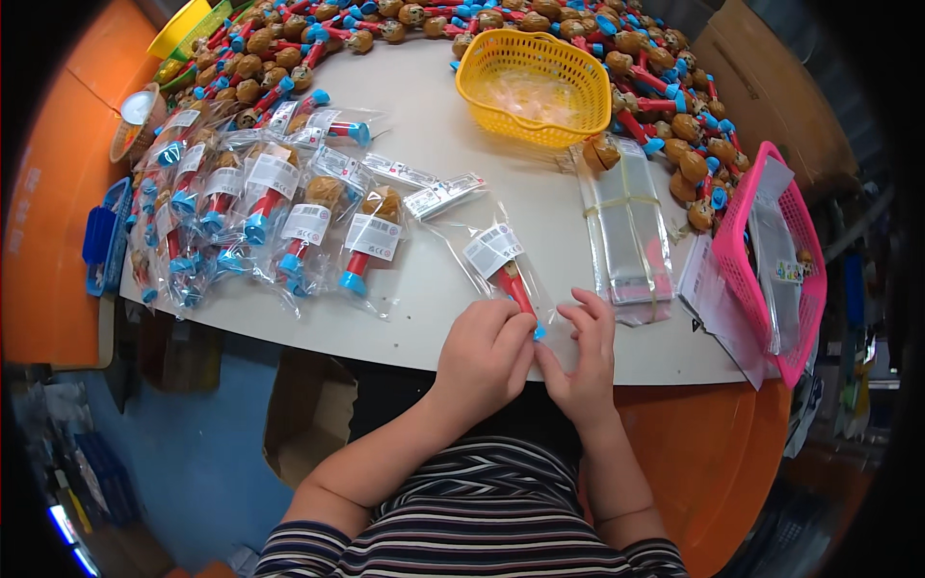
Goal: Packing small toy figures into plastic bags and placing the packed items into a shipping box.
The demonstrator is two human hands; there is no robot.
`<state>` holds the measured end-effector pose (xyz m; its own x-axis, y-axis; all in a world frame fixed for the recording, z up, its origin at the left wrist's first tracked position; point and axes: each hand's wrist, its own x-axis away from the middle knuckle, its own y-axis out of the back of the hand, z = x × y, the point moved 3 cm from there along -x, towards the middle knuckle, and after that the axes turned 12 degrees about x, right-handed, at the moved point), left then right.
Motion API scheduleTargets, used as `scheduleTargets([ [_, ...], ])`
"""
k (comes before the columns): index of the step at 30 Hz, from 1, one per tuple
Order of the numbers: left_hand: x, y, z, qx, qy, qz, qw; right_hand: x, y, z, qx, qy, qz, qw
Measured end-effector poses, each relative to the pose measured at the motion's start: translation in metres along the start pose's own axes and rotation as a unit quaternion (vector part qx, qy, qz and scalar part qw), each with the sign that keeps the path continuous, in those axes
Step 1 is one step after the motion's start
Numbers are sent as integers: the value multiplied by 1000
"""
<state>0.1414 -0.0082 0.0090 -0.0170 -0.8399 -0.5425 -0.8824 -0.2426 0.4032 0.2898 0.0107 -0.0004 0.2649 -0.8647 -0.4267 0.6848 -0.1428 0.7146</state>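
At the near table edge, a clear plastic bag (pixel 496 275) holds a toy with a red handle (pixel 517 291) and a blue end; a white printed label (pixel 492 249) covers its upper part. My left hand (pixel 485 354) is closed, its fingertips pinching the bag's near end beside the blue tip. My right hand (pixel 584 358) is just right of that end, its fingers apart and curved, with the thumb close to the bag. Whether the thumb touches the film I cannot tell. Left of my hands lie several bagged toys (pixel 306 223) with brown round heads, red handles and blue ends.
Loose toys (pixel 631 43) are heaped along the far rim. A yellow basket (pixel 536 127) stands at the back, a stack of clear bags (pixel 628 226) in front of it, with one brown head (pixel 601 152) on top. Folded printed slips (pixel 441 196) lie mid-table. A pink basket (pixel 737 241) sits at right.
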Motion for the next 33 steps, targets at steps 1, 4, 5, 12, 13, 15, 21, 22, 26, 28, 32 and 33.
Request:
scheduleTargets([
  [1, 1, 0, 0, -2, 1, -2, 1000, -1, -2, -1, -2, 2, 1, 1000],
  [4, 6, -2, 0, 6, -30, -4, 1000, -2, -9, -10, 21, 2, 8, 1000],
  [5, 8, -1, 0, 7, -30, 23, 999, -4, -11, -14, 2, -14, 26, 1000],
  [12, -5, 11, -13, -28, 12, -40, 999, -14, -12, -16, -15, -25, 82, 996],
  [13, -9, 9, -12, -29, 12, -41, 999, -14, -11, -17, -16, -24, 83, 996],
  [15, -16, 5, -12, -92, -13, -10, 996, -15, -11, -18, -26, -31, 91, 995],
  [21, -11, -8, 11, -128, -34, 71, 989, -17, -15, -19, -16, 2, 82, 997],
  [22, -14, -9, 8, -128, -34, 71, 989, -18, -15, -21, -16, 3, 82, 997],
  [26, -35, -3, -2, -158, -45, -46, 985, -22, -14, -20, -4, 5, 76, 997],
  [28, -37, -2, 4, -171, -38, -52, 983, -27, -13, -16, -13, 0, 79, 997],
  [32, -37, 4, 14, -171, -31, -11, 985, -38, -17, -10, -19, -7, 103, 994],
  [33, -37, 6, 15, -158, -31, 5, 987, -40, -19, -9, -25, -9, 111, 994],
])
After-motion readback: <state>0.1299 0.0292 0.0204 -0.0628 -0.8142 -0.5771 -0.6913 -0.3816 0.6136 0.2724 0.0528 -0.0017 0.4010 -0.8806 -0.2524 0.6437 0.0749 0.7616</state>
